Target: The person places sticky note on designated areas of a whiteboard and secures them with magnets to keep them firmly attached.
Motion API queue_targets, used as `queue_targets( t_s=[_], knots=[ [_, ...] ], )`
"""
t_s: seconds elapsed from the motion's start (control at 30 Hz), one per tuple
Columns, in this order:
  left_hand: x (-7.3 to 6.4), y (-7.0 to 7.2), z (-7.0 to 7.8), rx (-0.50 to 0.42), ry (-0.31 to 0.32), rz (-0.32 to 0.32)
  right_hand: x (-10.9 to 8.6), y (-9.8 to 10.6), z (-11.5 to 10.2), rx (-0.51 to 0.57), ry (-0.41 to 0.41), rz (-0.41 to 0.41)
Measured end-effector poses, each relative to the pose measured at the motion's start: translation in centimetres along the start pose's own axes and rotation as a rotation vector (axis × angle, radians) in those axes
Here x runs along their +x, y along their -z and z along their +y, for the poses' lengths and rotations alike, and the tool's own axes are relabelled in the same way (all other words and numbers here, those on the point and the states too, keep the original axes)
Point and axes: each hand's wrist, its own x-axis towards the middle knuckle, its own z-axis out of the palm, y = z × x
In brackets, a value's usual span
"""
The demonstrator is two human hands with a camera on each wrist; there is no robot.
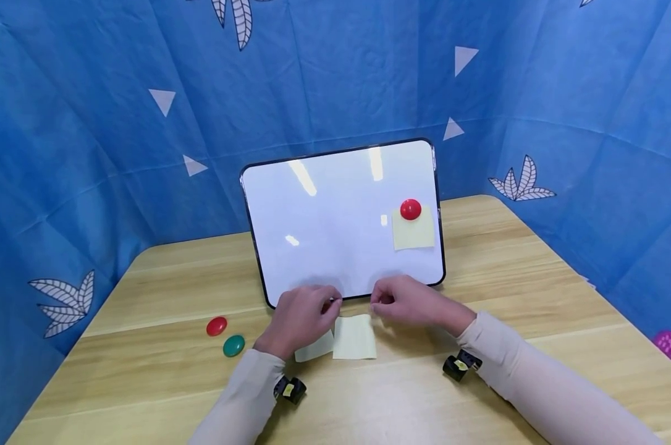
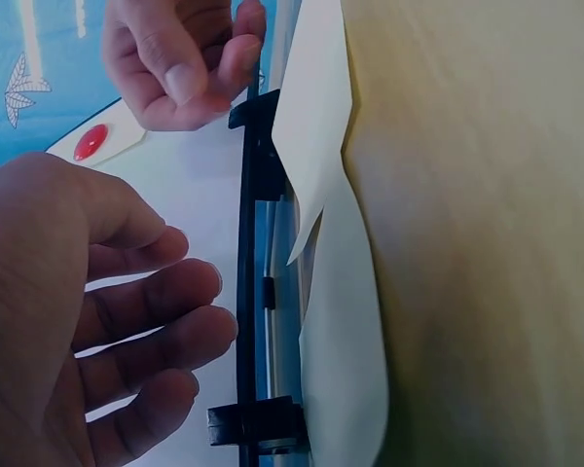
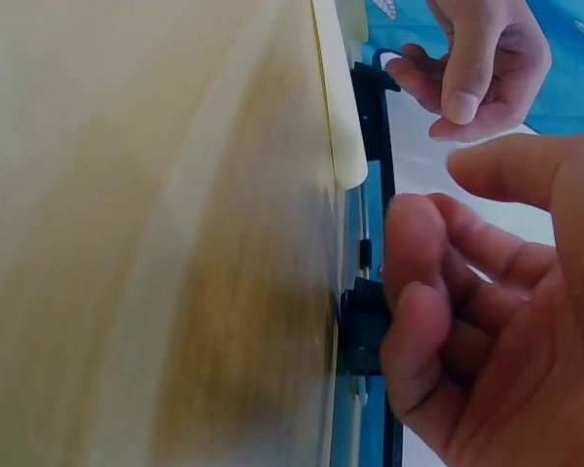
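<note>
A white board (image 1: 335,228) with a black rim leans upright at the back of the table. My left hand (image 1: 304,316) hovers by its lower edge, fingers loosely bent and holding nothing in the left wrist view. To the right, my right hand (image 1: 406,301) is near the same edge, its curled fingers loose and empty. Between and below the hands lie two pale yellow notes, one in the middle (image 1: 355,338) and one (image 1: 316,348) partly hidden by the left hand. Another yellow note (image 1: 416,238) is on the board's right side under a red round magnet (image 1: 410,209).
A red round magnet (image 1: 216,326) and a green round magnet (image 1: 233,345) lie on the wooden table (image 1: 163,371), left of the left hand. Black feet (image 2: 263,425) show at the board's lower rim. A blue curtain (image 1: 335,74) hangs behind.
</note>
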Motion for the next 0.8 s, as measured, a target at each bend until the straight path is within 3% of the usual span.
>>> queue_targets(
  t_s=[0.4, 0.8],
  knots=[
    [-0.29, -0.07, -0.06, 0.012, 0.004, 0.002, -0.04, -0.55, -0.26, -0.094, 0.05, -0.088],
    [-0.83, 0.21, -0.3, 0.028, 0.029, -0.013, -0.2, -0.68, -0.58, -0.101, 0.005, -0.118]
  ],
)
